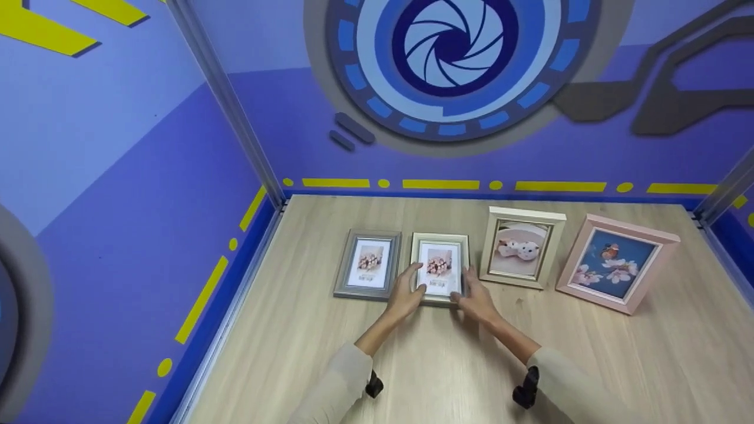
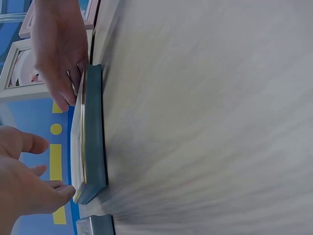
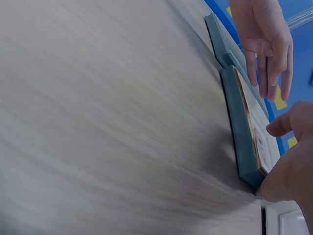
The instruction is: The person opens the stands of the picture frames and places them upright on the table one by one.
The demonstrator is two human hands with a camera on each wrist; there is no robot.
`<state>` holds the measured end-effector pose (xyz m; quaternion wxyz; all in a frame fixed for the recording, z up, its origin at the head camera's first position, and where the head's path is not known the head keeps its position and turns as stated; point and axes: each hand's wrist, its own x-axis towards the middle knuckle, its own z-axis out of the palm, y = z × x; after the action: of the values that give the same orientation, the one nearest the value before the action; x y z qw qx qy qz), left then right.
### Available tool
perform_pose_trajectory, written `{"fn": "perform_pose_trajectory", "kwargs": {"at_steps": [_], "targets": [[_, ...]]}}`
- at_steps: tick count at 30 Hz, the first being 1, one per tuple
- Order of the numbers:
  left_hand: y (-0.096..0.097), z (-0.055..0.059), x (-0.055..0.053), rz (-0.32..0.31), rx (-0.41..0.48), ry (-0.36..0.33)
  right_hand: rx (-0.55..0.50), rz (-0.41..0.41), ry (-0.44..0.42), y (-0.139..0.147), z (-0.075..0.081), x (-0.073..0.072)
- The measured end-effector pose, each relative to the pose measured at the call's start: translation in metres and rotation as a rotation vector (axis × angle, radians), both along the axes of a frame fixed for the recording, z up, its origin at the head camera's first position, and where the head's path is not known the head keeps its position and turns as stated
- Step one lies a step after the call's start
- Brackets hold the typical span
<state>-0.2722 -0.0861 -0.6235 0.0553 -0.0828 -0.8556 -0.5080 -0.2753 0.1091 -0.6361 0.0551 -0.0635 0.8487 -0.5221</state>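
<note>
A champagne-coloured photo frame (image 1: pixel 439 265) with a flower picture lies on the wooden table, between both hands. At its left edge is my left hand (image 1: pixel 405 295), thumb towards the lower corner. On the opposite side my right hand (image 1: pixel 478 300) has its fingers along the right edge and its thumb by the lower right corner. In the left wrist view, the left fingers (image 2: pixel 44 193) are loosely spread beside the frame (image 2: pixel 94 132). The right wrist view shows the right thumb (image 3: pixel 281 126) raised over it. Just left lies a similar grey photo frame (image 1: pixel 341 282).
A cream photo frame (image 1: pixel 493 235) and a pink photo frame (image 1: pixel 574 253) stand tilted back on the right. Blue-purple printed panels (image 1: pixel 265 129) close off the table's back and left. Small black devices (image 1: pixel 526 387) are strapped at the wrists.
</note>
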Motion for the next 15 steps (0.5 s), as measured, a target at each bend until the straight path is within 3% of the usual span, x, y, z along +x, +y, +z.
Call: {"fn": "perform_pose_trajectory", "kwargs": {"at_steps": [5, 15], "targets": [[0.000, -0.006, 0.004, 0.026, -0.005, -0.028, -0.025, -0.054, -0.024, -0.005, -0.001, -0.009], [0.003, -0.008, 0.008, 0.076, -0.025, -0.147, -0.075, -0.114, -0.100, -0.011, 0.005, -0.021]]}}
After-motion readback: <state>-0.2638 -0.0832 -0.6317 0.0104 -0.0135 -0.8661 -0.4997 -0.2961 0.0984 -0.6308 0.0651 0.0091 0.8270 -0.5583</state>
